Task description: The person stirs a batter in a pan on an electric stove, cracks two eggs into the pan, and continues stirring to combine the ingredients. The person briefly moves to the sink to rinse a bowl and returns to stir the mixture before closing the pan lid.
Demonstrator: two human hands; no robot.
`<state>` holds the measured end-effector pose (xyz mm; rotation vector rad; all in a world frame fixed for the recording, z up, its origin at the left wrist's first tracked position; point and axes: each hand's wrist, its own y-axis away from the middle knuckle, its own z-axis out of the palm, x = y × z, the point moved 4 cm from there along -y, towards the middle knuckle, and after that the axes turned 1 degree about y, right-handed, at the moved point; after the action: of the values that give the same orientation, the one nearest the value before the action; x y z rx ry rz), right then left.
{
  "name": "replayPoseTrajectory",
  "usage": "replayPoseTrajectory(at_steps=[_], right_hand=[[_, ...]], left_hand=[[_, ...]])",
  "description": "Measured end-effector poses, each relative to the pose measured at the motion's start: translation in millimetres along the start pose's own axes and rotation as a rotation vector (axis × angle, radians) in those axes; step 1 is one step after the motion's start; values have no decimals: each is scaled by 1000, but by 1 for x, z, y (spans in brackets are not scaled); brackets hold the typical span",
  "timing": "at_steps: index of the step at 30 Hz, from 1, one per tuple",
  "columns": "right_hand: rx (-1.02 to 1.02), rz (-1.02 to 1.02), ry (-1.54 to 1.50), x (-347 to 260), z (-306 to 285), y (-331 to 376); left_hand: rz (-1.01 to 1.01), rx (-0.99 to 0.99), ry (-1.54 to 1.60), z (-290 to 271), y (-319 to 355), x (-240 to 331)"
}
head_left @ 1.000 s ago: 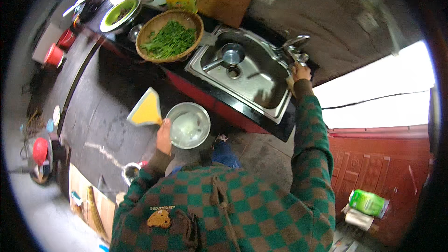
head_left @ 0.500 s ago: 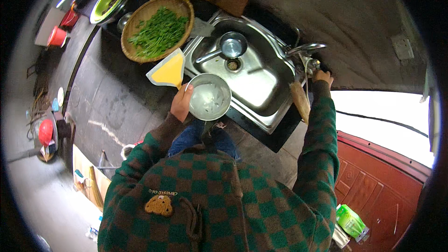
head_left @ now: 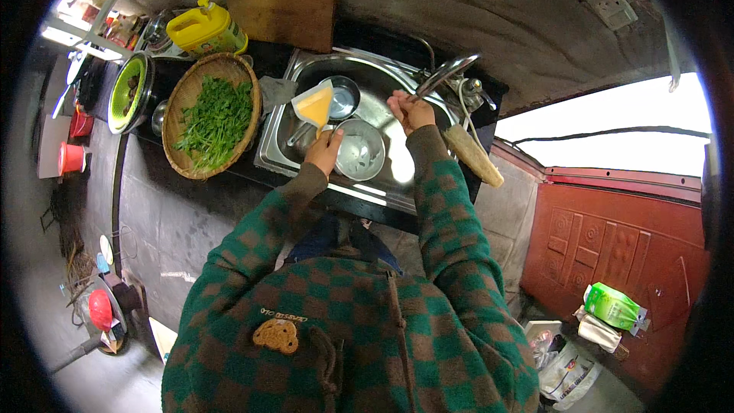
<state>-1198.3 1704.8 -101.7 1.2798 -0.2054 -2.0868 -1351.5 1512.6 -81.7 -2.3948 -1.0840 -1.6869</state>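
My left hand [head_left: 325,151] is closed on the near-left rim of a round metal bowl [head_left: 359,154] with a wet inside. A flat yellow scraper [head_left: 314,105] with a pale edge sticks up from the same hand. Both are over the near left part of the steel sink [head_left: 264,154]. My right hand [head_left: 413,112] is at the lower end of the tap spout [head_left: 451,71], fingers apart and loosely bent, partly hidden by the spout. I cannot make out anything held in it. Behind the bowl, a small metal pan [head_left: 342,97] with a long handle lies in the sink.
Left of the sink stands a wicker basket [head_left: 177,118] of green leaves, beside a green colander [head_left: 128,92] and a yellow jug [head_left: 210,30]. A wooden board [head_left: 283,11] leans on the wall. A brownish loofah-like piece [head_left: 474,154] hangs over the sink's right edge.
My right hand has left the tap's valve end and come to the spout. My left hand has carried the bowl and scraper forward over the sink. The view has turned.
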Motion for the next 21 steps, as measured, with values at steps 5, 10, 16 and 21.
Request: replayPoseTrajectory(at_steps=[5,10,16,21], right_hand=[[77,8,343,-5,2,13],[45,-79,207,-6,1,14],[41,-211,252,-13,-7,6],[161,-224,712,-1,-28,12]], left_hand=[[70,-30,-43,2,-25,2],[109,-63,-81,10,-43,-3],[96,-108,-67,17,-52,-4],[70,-119,-48,16,-55,2]])
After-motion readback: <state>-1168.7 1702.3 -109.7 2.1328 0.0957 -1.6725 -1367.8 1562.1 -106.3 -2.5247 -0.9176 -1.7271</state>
